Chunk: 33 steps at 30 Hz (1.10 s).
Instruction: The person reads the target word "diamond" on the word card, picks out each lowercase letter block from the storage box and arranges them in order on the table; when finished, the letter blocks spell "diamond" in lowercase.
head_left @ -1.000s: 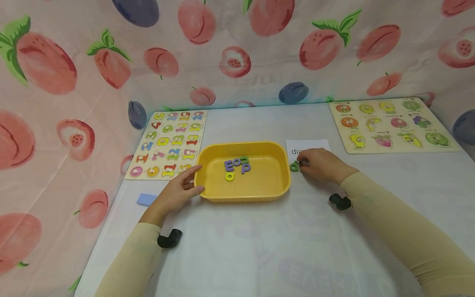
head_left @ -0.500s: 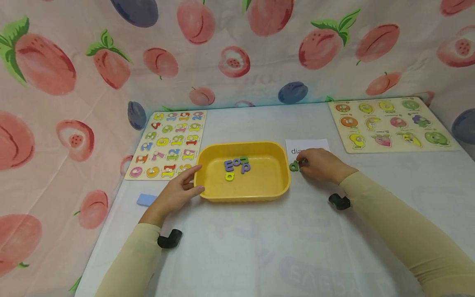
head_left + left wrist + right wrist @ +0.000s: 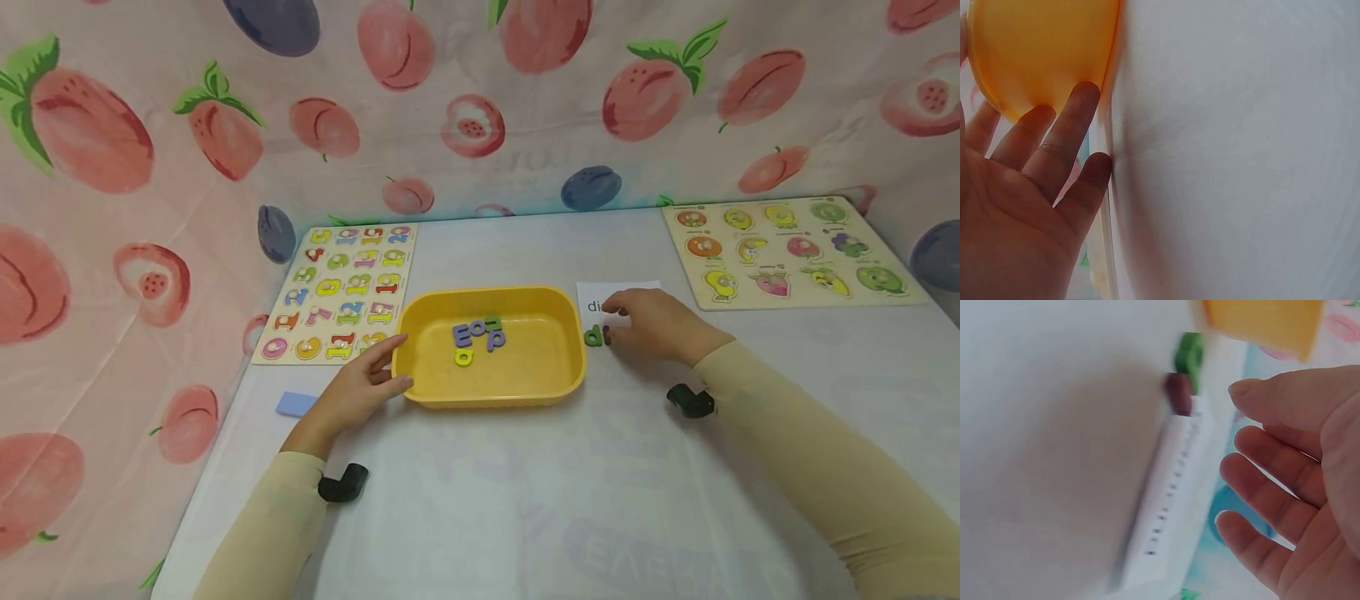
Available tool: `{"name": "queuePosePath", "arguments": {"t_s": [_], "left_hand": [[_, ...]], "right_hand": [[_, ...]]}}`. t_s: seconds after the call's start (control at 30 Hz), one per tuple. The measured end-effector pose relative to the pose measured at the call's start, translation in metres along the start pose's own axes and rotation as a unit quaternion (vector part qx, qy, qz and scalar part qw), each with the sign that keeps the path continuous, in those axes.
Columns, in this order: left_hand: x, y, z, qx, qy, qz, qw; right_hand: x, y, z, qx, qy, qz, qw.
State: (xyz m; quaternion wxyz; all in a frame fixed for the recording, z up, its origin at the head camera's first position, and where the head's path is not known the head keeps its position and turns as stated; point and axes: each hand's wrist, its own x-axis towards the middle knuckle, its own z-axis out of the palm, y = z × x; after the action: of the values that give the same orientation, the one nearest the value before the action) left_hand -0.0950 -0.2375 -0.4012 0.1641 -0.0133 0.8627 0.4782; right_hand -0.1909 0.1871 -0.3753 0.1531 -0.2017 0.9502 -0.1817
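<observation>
My left hand lies against the left end of the yellow tray, fingers extended along its wall. In the left wrist view, the fingertips touch or nearly touch the tray's orange-looking side. Inside the tray are several loose letters, among them a purple E, a purple p and a yellow letter. Right of the tray lies a green letter d, with a dark, narrow letter beside it. My right hand hovers by them, thumb and fingers apart, holding nothing in the right wrist view.
A white card with printed text lies partly hidden behind the right hand. A number puzzle board stands back left, a fruit puzzle board back right. A blue block lies near the left wrist. Fruit-print cloth hangs behind.
My right hand has let go of the dark narrow letter and lifted slightly, its fingers spreading. The letter now shows beside the green d. My left hand and the tray stay put.
</observation>
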Motion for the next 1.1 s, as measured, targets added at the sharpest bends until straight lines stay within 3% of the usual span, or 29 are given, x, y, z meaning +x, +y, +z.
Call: {"name": "queuePosePath", "arguments": {"t_s": [0.23,0.47,0.77,1.1], "left_hand": [[-0.001,-0.001,0.000,0.000,-0.001,0.003,1.0000],[-0.001,0.001,0.000,-0.002,0.000,0.005,1.0000],[0.000,0.001,0.000,-0.001,0.001,0.000,1.0000],[0.000,0.000,0.000,-0.003,0.002,-0.003,1.0000]], "right_hand": [[-0.006,-0.013,-0.017,-0.004,0.037,-0.035,0.9987],[-0.007,-0.037,-0.020,-0.009,0.037,-0.049,0.9981],[-0.001,-0.070,-0.007,0.009,0.037,-0.113,0.9929],[0.009,-0.108,0.018,0.024,0.006,-0.141,0.9897]]}}
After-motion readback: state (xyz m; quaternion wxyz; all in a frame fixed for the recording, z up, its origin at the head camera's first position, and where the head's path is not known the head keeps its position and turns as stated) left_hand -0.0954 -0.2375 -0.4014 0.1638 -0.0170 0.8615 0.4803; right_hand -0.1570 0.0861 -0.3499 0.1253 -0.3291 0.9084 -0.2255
